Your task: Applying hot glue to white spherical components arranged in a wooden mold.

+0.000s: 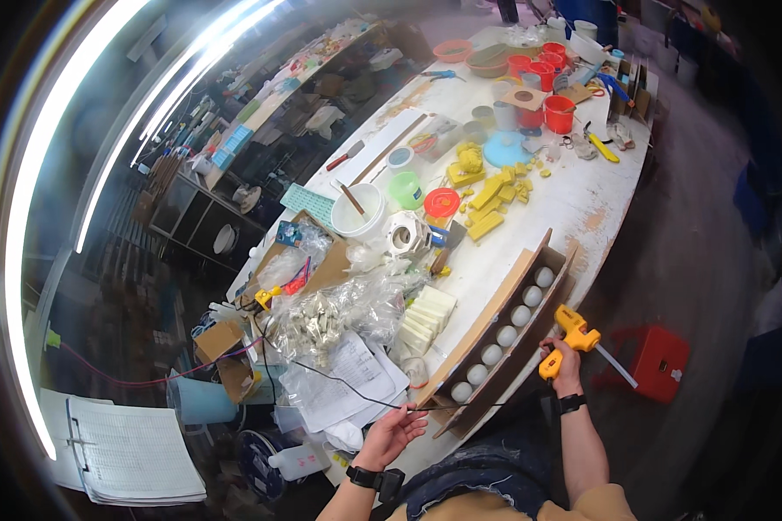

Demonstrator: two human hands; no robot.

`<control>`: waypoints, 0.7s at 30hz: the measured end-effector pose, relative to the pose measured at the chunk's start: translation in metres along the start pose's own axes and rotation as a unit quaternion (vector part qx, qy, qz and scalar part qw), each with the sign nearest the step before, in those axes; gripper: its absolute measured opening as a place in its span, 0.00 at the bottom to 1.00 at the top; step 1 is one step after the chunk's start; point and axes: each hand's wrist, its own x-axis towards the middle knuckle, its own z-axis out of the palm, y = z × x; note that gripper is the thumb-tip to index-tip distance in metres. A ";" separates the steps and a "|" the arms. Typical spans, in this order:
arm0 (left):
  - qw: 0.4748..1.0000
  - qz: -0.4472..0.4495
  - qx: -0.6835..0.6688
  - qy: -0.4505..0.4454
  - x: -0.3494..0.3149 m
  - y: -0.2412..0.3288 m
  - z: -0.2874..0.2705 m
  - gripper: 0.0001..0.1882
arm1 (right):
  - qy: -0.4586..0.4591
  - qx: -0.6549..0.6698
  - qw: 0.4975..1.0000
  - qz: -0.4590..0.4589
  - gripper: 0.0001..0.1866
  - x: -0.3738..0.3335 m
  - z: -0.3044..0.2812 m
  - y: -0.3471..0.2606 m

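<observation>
Beside the cardboard trough [493,321], our right hand [567,369] grips a glue gun [575,328]; our left hand [393,436] pinches black cord [349,384], apparently clearing it; next calls for slack.

Left hand [391,438] and right hand [568,373] are both bare, chunky black device [391,484] on the left wrist, black wristband [572,403] on the right. Tan sleeve [606,502], plus kinda smudgy dark blue clothing [469,473] at the waist.

Downward wide fisheye from head, over worktable [573,204]
</observation>
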 end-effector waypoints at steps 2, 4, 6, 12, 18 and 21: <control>1.000 0.004 -0.007 -0.003 -0.007 -0.003 -0.008 0.17 | -0.010 -0.009 1.000 0.013 0.09 -0.016 -0.003 0.010; 1.000 0.019 -0.011 -0.007 -0.014 -0.005 -0.014 0.16 | -0.024 -0.011 0.999 0.030 0.08 -0.033 -0.008 0.020; 0.999 0.025 -0.018 -0.019 -0.020 -0.008 -0.026 0.15 | -0.027 -0.015 0.998 0.047 0.08 -0.050 -0.011 0.032; 0.999 0.031 -0.023 -0.026 -0.038 -0.022 -0.064 0.15 | -0.060 -0.082 0.991 0.089 0.09 -0.103 -0.011 0.053; 0.879 -0.034 0.456 0.134 -0.081 0.010 -0.062 0.21 | -0.065 -0.117 0.983 0.124 0.12 -0.148 -0.022 0.069; 0.832 0.116 0.532 0.104 -0.125 0.035 -0.039 0.23 | -0.066 -0.117 0.983 0.122 0.11 -0.171 -0.009 0.072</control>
